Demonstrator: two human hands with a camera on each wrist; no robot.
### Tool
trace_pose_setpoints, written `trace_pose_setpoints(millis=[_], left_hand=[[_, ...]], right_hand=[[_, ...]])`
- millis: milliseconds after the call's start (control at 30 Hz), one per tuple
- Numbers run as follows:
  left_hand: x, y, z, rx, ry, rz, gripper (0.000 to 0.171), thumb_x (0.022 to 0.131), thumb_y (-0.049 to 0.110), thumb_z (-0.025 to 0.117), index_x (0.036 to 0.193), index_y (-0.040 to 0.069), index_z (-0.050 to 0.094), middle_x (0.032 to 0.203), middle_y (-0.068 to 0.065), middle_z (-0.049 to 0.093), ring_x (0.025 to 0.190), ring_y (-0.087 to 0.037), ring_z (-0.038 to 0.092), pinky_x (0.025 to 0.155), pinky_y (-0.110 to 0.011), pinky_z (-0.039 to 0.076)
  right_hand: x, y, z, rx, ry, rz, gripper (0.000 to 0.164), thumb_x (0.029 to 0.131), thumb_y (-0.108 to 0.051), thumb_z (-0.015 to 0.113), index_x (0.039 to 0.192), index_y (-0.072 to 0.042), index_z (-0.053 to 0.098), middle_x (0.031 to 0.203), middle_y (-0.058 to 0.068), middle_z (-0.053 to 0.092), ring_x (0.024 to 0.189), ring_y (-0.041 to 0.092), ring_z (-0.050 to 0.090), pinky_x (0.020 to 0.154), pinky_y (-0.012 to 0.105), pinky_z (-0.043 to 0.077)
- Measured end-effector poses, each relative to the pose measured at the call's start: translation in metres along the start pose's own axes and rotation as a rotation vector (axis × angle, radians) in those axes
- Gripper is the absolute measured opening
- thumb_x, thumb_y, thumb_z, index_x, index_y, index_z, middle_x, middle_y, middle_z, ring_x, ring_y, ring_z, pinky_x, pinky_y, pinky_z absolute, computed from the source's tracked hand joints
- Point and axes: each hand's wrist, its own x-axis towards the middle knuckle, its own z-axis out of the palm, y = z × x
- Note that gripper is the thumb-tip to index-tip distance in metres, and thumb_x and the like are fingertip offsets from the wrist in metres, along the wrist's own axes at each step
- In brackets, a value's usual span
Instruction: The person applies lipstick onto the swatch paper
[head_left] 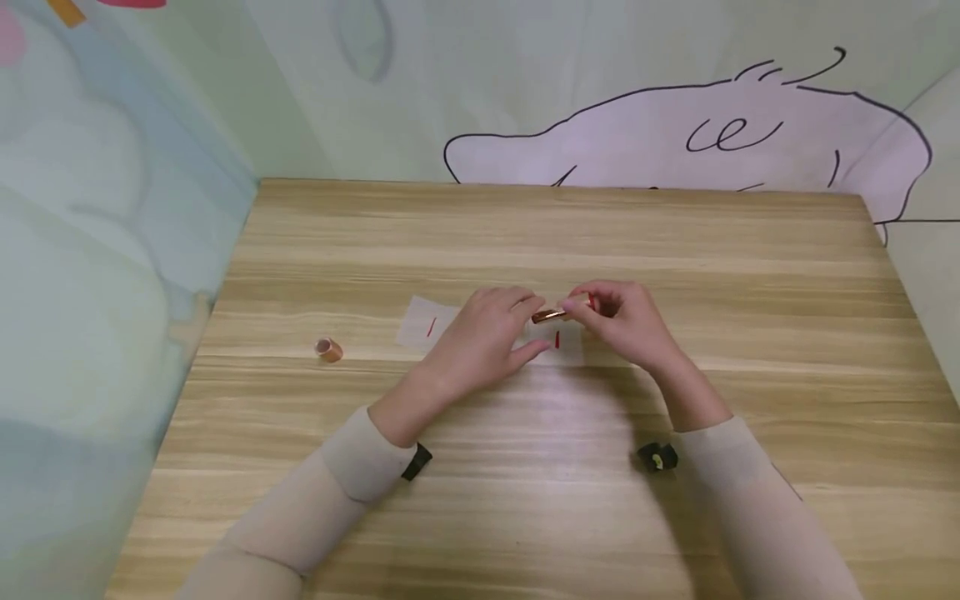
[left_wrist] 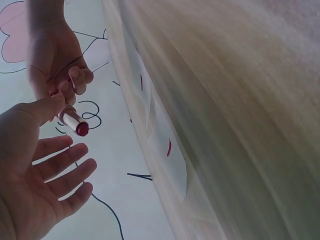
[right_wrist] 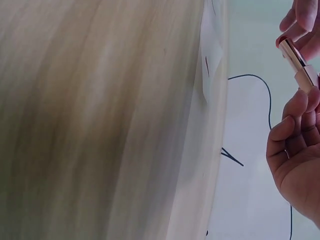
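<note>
A lipstick with a shiny rose-gold tube [head_left: 551,315] lies pinched between the thumb and fingers of my right hand [head_left: 622,323], above the table. Its red tip [left_wrist: 82,129] faces toward my left hand [head_left: 480,337]. That hand's fingers are spread and loosely bent beside the tip, holding nothing; whether they touch the lipstick, I cannot tell. Below the hands lie two white paper pieces: the left paper [head_left: 412,323] and the right paper [head_left: 573,340], each with a short red stroke. My left hand partly covers both papers.
A copper-coloured lipstick cap [head_left: 328,350] stands on the wooden table [head_left: 525,517] at the left. One small black object [head_left: 658,457] is near my right sleeve, another black object [head_left: 417,461] by my left cuff. Behind the table rises a wall [head_left: 570,150] with a line drawing.
</note>
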Motion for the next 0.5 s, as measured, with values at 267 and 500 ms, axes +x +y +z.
trace_pose_setpoints(millis=[267,500], left_hand=[[-0.001,-0.001,0.000,0.017,0.022,0.012,0.036,0.094,0.037,0.073,0.118,0.010,0.069,0.111,-0.002,0.069,0.103,-0.022,0.066,0.093,-0.044,0.047],[-0.002,-0.002,-0.003,0.019,0.026,0.003,0.024,0.100,0.029,0.065,0.113,0.010,0.073,0.099,-0.002,0.070,0.098,-0.023,0.067,0.095,-0.043,0.047]], right_hand=[[-0.001,-0.004,0.008,0.082,-0.072,-0.039,0.010,0.096,-0.012,0.072,0.099,-0.003,0.075,0.061,0.005,0.055,0.054,0.017,0.051,0.050,0.023,0.043],[0.000,-0.008,0.012,0.086,-0.098,-0.058,0.013,0.096,-0.009,0.070,0.106,-0.002,0.073,0.064,0.015,0.061,0.058,0.033,0.057,0.048,0.023,0.033]])
